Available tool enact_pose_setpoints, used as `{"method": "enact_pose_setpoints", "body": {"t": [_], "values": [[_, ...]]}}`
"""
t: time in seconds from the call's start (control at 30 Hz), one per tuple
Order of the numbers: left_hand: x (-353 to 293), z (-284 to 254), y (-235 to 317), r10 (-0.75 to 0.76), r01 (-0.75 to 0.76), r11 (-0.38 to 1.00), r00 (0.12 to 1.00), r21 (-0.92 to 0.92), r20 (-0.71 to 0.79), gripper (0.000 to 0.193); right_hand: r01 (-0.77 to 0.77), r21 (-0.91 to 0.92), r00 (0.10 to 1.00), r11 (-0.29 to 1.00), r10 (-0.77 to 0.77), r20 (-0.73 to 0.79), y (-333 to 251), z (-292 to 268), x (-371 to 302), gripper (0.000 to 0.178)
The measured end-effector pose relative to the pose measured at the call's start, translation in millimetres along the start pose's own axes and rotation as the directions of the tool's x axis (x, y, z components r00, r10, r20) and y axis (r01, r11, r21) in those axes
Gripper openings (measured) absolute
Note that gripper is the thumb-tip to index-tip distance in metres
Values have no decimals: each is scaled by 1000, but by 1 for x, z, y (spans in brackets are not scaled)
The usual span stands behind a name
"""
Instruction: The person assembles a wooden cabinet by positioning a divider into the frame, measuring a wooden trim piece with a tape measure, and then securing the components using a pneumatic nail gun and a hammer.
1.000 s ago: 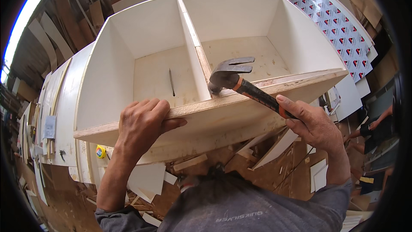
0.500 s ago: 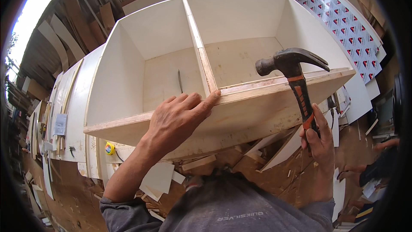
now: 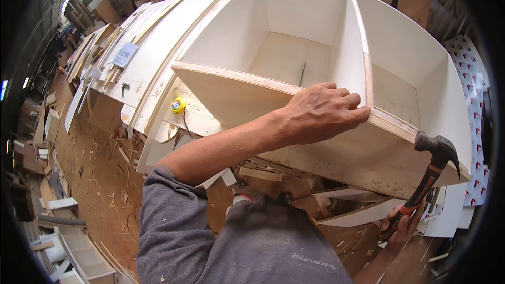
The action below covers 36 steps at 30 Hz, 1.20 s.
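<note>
A white plywood cabinet box (image 3: 294,26) with a centre divider (image 3: 355,52) lies open toward me. My left hand (image 3: 321,113) rests on its near top edge, fingertips at the joint where the divider meets the front panel (image 3: 231,97). My right hand (image 3: 402,226) grips the orange-and-black handle of a claw hammer (image 3: 434,165). The hammer head is raised beside the front panel's right end, just below its edge. A dark line, maybe a nail or a pencil, lies on the box's inner floor (image 3: 302,73).
A yellow tape measure (image 3: 178,105) lies on white boards left of the box. Stacked panels (image 3: 131,58) stretch to the upper left. Offcuts and wood scraps (image 3: 273,176) sit under the box, and sawdust covers the floor (image 3: 89,163). A patterned sheet (image 3: 473,89) stands at right.
My view has swung to the left. My left hand has slid along the edge to the divider joint. The hammer has dropped lower and to the right of the panel.
</note>
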<state>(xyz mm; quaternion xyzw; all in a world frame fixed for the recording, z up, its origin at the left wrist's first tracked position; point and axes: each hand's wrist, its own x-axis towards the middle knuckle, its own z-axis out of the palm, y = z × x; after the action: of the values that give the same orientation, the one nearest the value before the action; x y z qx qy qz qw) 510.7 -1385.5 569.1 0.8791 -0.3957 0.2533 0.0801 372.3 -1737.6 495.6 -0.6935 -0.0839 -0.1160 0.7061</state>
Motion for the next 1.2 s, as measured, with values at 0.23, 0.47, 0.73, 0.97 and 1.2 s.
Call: {"method": "enact_pose_setpoints", "body": {"t": [0.23, 0.47, 0.73, 0.97, 1.2], "values": [[-130, -55, -20, -291, 253, 957, 860, -145, -420, 35, -151, 163, 843, 975, 40, 537, 23, 48, -3, 64], [-405, -31, -27, -911, 767, 273, 11, -581, -412, 26, 32, -356, 412, 934, 312, 856, 46, 264, 3, 55], [-521, -47, 12, -964, 743, -52, -212, -668, -160, 32, -298, -298, 564, 907, 419, 711, 166, 541, -27, 57], [-500, -85, 1, -983, 700, -31, -151, -713, -105, 33, -670, 8, 604, 742, 539, 587, 236, 645, 17, 56], [-394, -127, -59, -932, 743, 361, 282, -563, -227, 38, -3, -429, 470, 903, 380, 796, 245, 582, 10, 56]]}}
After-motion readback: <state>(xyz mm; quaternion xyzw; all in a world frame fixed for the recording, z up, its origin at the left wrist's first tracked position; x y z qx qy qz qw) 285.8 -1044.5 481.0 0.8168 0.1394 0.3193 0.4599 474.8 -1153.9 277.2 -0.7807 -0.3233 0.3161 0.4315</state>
